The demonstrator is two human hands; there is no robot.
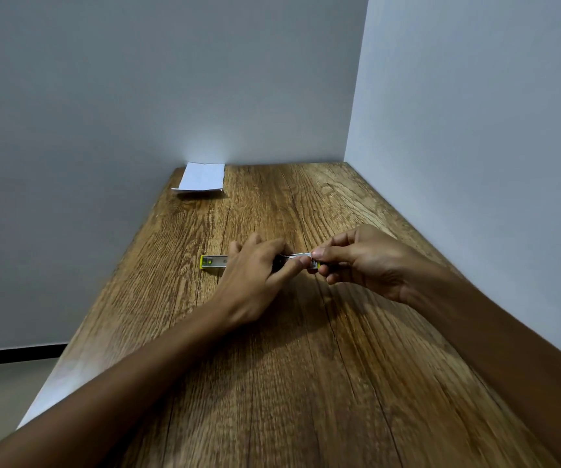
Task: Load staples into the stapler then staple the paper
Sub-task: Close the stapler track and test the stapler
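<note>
Head view shows the small yellow-and-metal stapler (214,262) lying crosswise on the wooden tabletop (306,366), its long axis left to right; the left hand (255,275) covers its middle, while the right hand (360,261) fingers (318,254) pinch its silver right end. Folded white paper (201,177) lies well apart at the far edge.

No text, label, brand, number or sign can be read anywhere in the head view. The folded white paper (201,177) at the far end of the wooden table (306,383), just above the middle of the frame, shows a blank face. The stapler (214,261), metal with a yellow end, left of centre, shows only a small dark dot on the yellow part, too small and blurred to tell as a mark or letter. The walls carry no writing.
</note>
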